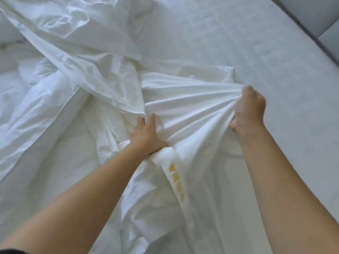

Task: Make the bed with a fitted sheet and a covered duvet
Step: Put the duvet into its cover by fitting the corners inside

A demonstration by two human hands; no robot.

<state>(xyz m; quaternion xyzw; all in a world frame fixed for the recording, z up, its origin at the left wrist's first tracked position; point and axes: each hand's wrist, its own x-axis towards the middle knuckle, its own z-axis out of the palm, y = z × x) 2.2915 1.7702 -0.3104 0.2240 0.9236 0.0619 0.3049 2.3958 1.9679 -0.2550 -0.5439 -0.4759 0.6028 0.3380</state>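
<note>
Two bare arms reach over a white bed (247,43). A strip of yellow lettering (177,182) runs along a bunched white duvet cover (189,110) in the middle. Just above the lettering, the left hand (146,132) grips a wad of the cover. Up and to the right of the lettering, the right hand (247,110) is a fist clutching gathered folds, with the cloth taut between both hands. Left of the lettering lies the crumpled duvet (36,92).
</note>
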